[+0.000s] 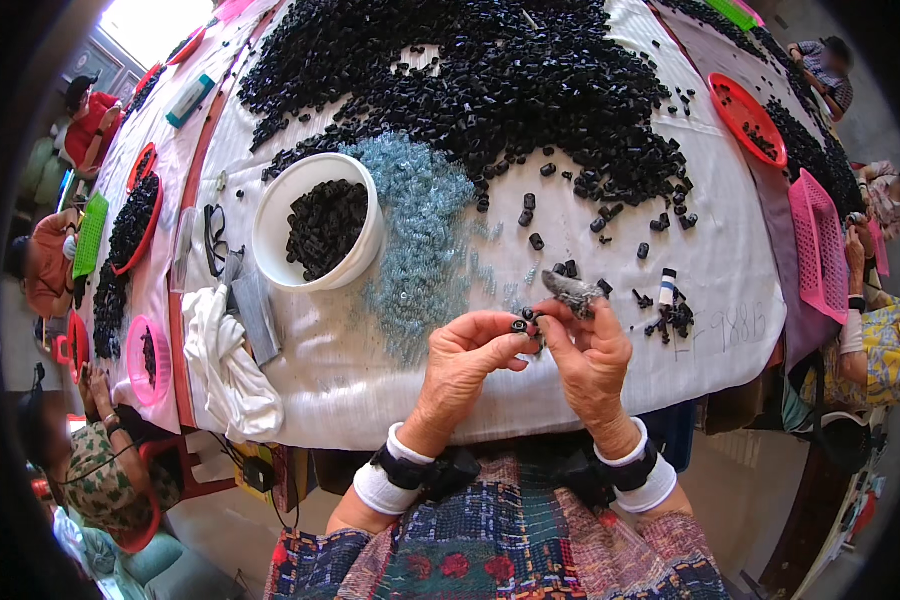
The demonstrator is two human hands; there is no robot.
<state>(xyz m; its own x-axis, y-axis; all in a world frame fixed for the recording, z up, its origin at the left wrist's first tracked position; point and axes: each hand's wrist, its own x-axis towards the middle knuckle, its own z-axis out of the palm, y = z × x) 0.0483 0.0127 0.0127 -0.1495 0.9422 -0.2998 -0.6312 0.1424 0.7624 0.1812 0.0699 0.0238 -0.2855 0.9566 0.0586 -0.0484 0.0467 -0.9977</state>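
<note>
Close in front of me, over the white-covered table [360, 400], both hands meet. My left hand [475, 360] pinches a small black plastic part [519, 326] with a round opening in its end. Thumb and fingers of my right hand [590, 360] close at the same spot, against a small black piece [532, 315]; its exact shape is partly hidden. A worn grey wrap [570, 290] covers a finger of the right hand. Left of the hands lies a spread of small clear bluish springs [410, 240]. Beside it stands a white bowl [266, 240] of black parts.
A large heap of black plastic parts [470, 80] covers the far table. Right of my hands are a small white-and-blue bottle [667, 287] and tiny black pieces [678, 318]. White cloth [220, 370] and eyeglasses [213, 238] lie left. Other people sit at both sides near red trays [748, 120].
</note>
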